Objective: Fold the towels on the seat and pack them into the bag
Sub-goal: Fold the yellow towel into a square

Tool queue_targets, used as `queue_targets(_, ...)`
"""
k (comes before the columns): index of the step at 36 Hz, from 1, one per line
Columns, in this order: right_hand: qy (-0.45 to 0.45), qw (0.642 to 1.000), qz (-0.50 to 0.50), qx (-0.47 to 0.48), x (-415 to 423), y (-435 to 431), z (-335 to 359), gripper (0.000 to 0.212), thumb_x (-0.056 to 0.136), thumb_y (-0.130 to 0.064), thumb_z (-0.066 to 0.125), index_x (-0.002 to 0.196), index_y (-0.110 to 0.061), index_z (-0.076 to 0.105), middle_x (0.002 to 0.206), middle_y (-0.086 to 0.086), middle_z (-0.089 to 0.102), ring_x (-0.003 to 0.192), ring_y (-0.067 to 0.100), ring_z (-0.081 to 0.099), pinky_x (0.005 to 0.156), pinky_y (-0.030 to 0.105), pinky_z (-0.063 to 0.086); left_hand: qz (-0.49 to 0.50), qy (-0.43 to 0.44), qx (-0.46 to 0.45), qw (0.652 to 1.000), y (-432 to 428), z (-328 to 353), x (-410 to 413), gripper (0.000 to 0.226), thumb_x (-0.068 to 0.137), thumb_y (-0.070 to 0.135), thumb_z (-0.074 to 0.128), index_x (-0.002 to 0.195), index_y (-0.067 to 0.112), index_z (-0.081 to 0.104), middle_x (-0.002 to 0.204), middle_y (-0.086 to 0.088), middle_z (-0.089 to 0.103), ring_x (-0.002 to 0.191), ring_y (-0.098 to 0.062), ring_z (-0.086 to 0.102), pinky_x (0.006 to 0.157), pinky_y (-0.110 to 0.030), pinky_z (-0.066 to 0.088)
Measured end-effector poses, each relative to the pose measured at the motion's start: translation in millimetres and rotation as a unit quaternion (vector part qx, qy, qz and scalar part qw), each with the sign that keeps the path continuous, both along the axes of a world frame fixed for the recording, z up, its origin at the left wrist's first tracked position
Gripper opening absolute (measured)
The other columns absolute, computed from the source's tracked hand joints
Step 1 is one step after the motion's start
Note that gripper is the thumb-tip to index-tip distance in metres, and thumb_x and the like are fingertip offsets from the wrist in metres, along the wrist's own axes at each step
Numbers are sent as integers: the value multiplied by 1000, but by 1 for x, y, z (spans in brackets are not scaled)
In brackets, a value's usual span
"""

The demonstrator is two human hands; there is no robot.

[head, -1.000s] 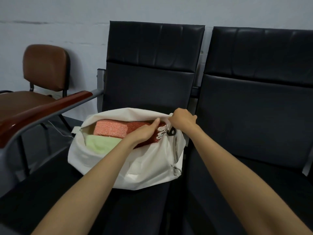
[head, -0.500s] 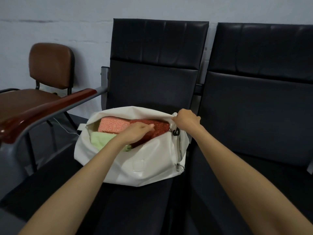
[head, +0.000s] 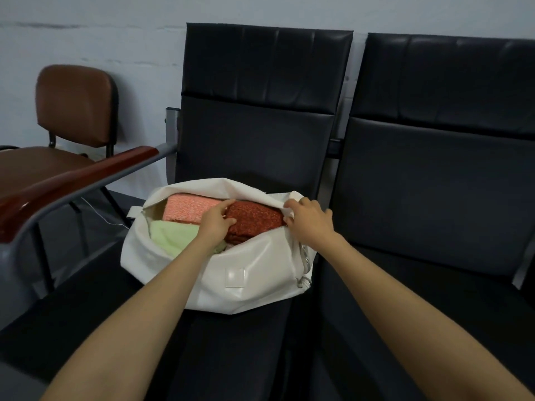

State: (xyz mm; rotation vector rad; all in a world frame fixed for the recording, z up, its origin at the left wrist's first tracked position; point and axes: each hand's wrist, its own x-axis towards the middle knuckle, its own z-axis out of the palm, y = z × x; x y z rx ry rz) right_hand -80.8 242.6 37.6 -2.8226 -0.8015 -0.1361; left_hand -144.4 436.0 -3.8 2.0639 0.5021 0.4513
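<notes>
A white bag [head: 243,273] lies open on the left black seat [head: 225,351]. Inside it are folded towels: a light pink one [head: 188,208] at the back, a dark red one [head: 254,219] to the right and a pale green one [head: 173,237] at the front left. My left hand [head: 215,221] reaches into the bag, fingers curled round the left end of the dark red towel. My right hand [head: 309,219] pinches the bag's right rim by the zipper end and holds it up.
A second black seat [head: 428,285] adjoins on the right. A wooden-topped metal armrest [head: 72,180] runs along the left of the bag's seat. A brown chair [head: 72,111] stands by the wall at the far left.
My left hand has slid from the bag's right end leftward onto the red towel's left end. My right hand stays at the bag's right rim. The view has shifted slightly.
</notes>
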Motion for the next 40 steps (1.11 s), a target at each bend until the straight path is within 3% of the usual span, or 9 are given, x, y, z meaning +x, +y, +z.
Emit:
queue_targets(6, 40, 998, 15, 40, -10, -13, 6, 50, 99, -37, 42, 147, -28, 30, 141, 7, 41, 129, 30, 37, 108, 58, 25, -22, 21, 31, 999, -9, 7, -22, 57, 95, 8, 56, 147, 21, 37, 141, -9, 48, 128, -27, 46, 97, -30, 37)
queue_targets(11, 49, 996, 5, 70, -25, -42, 24, 56, 97, -36, 48, 148, -27, 26, 143, 8, 40, 131, 31, 37, 108, 56, 27, 8, -5, 119, 993, -37, 31, -37, 42, 92, 14, 60, 134, 9, 51, 133, -13, 54, 121, -28, 50, 102, -35, 38)
queue_targets(18, 26, 992, -54, 111, -47, -132, 46, 57, 97, -35, 52, 148, -25, 28, 147, 8, 36, 134, 31, 34, 109, 54, 29, -115, -50, 144, 982, -146, 55, -43, 41, 90, 20, 63, 129, 14, 54, 131, -7, 52, 123, -22, 47, 97, -24, 34)
queue_targets(27, 25, 968, -219, 123, -75, -316, 25, 61, 96, -36, 53, 149, -25, 24, 151, 8, 31, 138, 31, 28, 110, 56, 25, -271, 5, 144, 952, -309, 50, -25, 51, 95, 30, 58, 142, 21, 40, 146, -5, 34, 130, -22, 41, 99, -24, 32)
queue_targets(31, 58, 941, -314, 108, -86, -398, 1, 62, 94, -38, 55, 147, -21, 29, 150, 12, 30, 138, 34, 25, 109, 53, 30, -326, 31, 135, 935, -382, 36, -17, 52, 95, 31, 57, 143, 22, 38, 147, -3, 32, 131, -20, 39, 95, -22, 32)
queue_targets(40, 96, 881, -449, 110, -111, -535, -51, 56, 91, -28, 54, 142, -13, 36, 142, 20, 33, 134, 40, 26, 108, 49, 30, -427, 84, 161, 886, -524, 2, -7, 52, 94, 28, 59, 141, 18, 40, 145, -9, 34, 133, -24, 38, 104, -27, 32)
